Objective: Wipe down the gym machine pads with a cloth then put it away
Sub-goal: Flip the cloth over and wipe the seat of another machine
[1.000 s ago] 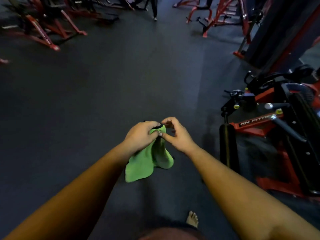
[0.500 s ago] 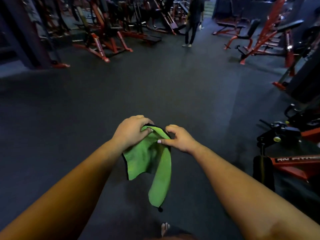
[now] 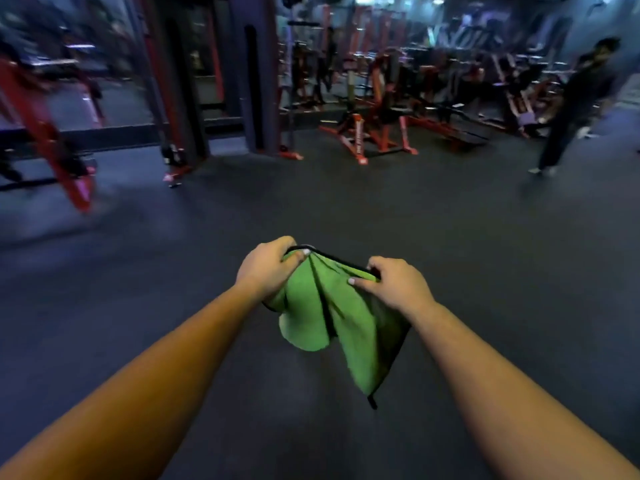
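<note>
A green cloth [image 3: 343, 320] with a dark edge hangs in front of me over the dark floor. My left hand [image 3: 268, 270] grips its upper left corner, with the fabric bunched under the fingers. My right hand [image 3: 393, 284] pinches the upper edge a little to the right. The top edge is stretched between both hands and the rest droops down to a point at the lower right. No machine pad is close to my hands.
Red and black gym machines [image 3: 367, 133] stand at the back, with a red frame [image 3: 45, 133] at the far left. A person in dark clothes [image 3: 575, 109] walks at the right. Dark rubber floor [image 3: 381, 209] stretches ahead.
My view has swung up and left, so the machine at the right has left the frame. My hands have moved apart, spreading the cloth's top edge wider.
</note>
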`<state>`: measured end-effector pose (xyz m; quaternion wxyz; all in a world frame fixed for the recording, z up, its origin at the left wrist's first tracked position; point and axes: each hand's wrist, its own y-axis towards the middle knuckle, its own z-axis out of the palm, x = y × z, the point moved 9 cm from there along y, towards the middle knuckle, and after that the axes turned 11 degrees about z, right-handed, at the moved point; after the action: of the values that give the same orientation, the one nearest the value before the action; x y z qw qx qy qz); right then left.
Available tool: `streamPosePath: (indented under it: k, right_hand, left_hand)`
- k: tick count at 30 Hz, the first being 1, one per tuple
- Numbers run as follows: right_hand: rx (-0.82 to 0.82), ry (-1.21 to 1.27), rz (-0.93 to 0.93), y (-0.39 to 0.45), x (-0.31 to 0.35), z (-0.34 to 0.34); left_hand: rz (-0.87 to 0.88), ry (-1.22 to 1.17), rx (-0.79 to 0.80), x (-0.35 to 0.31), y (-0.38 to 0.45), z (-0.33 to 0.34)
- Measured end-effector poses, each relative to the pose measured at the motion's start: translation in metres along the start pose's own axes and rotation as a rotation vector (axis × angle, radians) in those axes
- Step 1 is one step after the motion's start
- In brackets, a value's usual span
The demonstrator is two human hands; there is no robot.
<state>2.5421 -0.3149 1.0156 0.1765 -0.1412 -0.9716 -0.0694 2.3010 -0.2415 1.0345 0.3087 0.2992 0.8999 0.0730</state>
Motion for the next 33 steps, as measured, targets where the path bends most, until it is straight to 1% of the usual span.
streamPosePath:
  k: [2, 4, 7, 9, 11, 13, 14, 16, 17, 18, 22, 26, 30, 33]
  right_hand:
    - [0.032, -0.028, 0.004, 0.033, 0.007, 0.006]
    - [0.057, 0.022, 0.004, 0.064, 0.022, 0.013]
    - [0.096, 0.237, 0.011, 0.103, 0.061, 0.028]
    - [0.166, 0.433, 0.024, 0.122, 0.100, 0.048]
    - [0.261, 0.659, 0.060, 0.135, 0.141, 0.074]
    - [0.330, 0.834, 0.082, 0.148, 0.187, 0.099]
    - [0.344, 0.882, 0.073, 0.154, 0.208, 0.109]
    - [0.348, 0.946, 0.055, 0.167, 0.250, 0.126]
    - [0.341, 0.972, 0.056, 0.175, 0.277, 0.134]
    - [0.330, 0.988, 0.062, 0.178, 0.288, 0.136]
    - [0.283, 1.016, 0.075, 0.201, 0.353, 0.152]
    - [0.330, 1.010, 0.066, 0.229, 0.417, 0.174]
    - [0.376, 1.098, 0.090, 0.260, 0.463, 0.194]
    - [0.447, 1.144, 0.097, 0.296, 0.497, 0.212]
  left_hand:
    - [-0.116, 0.013, -0.117, 0.022, 0.006, -0.024]
    - [-0.243, 0.044, -0.195, 0.048, 0.007, -0.046]
    - [-0.435, 0.053, -0.227, 0.088, 0.002, -0.068]
    - [-0.534, -0.075, -0.267, 0.123, -0.002, -0.072]
    - [-0.583, -0.287, -0.349, 0.156, -0.003, -0.071]
    - [-0.599, -0.504, -0.434, 0.184, -0.003, -0.072]
    - [-0.594, -0.593, -0.455, 0.194, -0.001, -0.073]
    - [-0.566, -0.681, -0.478, 0.215, 0.005, -0.083]
    - [-0.538, -0.676, -0.492, 0.231, 0.010, -0.096]
    - [-0.499, -0.642, -0.489, 0.233, 0.014, -0.102]
    - [-0.412, -0.440, -0.464, 0.266, 0.025, -0.145]
    - [-0.383, -0.301, -0.405, 0.298, 0.043, -0.181]
    - [-0.329, -0.077, -0.355, 0.321, 0.068, -0.205]
    - [-0.330, 0.045, -0.311, 0.356, 0.095, -0.212]
